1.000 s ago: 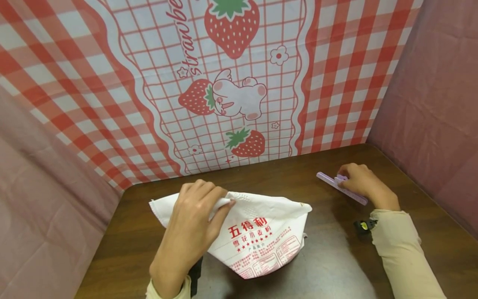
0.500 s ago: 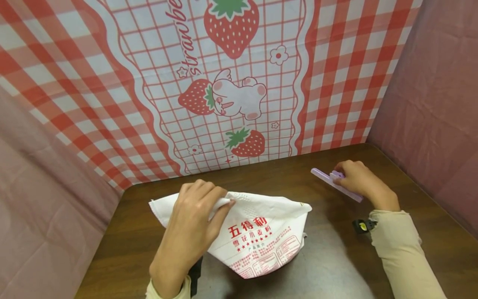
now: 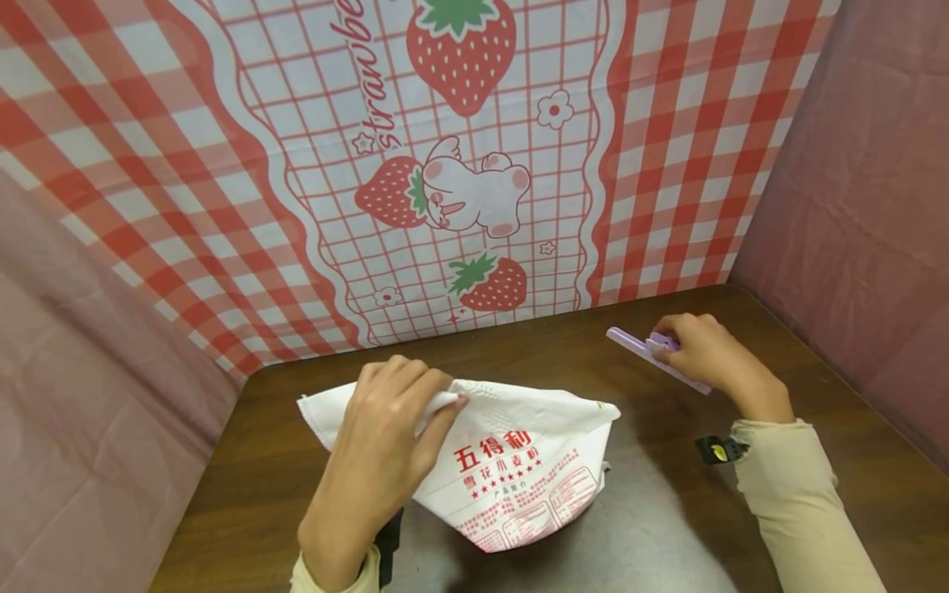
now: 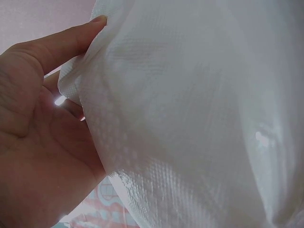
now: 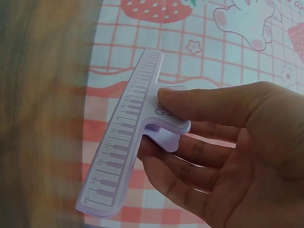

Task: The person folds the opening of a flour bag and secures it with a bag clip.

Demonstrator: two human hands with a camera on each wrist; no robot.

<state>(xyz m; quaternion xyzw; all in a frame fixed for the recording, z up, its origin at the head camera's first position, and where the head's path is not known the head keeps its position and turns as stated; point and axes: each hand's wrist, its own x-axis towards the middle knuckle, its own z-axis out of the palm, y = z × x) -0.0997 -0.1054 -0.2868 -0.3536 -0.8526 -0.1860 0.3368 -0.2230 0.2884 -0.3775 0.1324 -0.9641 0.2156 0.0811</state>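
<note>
My left hand (image 3: 393, 445) pinches the folded top edge of a white woven flour bag (image 3: 511, 469) with red printing. In the left wrist view the thumb lies on the near side of the bag's fabric (image 4: 180, 104). At the right, my right hand (image 3: 704, 354) holds a long lilac clip (image 3: 630, 344) by its handle. The right wrist view shows the thumb on one handle plate and curled fingers behind the other. Piano keys and numbers run along the clip's bar (image 5: 118, 137). The bag's underside is hidden.
Under the bag is a brown wooden table (image 3: 245, 486) with a shiny grey patch at the front. Behind it hangs a red-and-white checked cloth (image 3: 667, 165) with strawberries. Pink curtains (image 3: 853, 206) close off both sides.
My right hand has moved slightly left and away from me with the lilac clip. The left hand and the bag have stayed in place.
</note>
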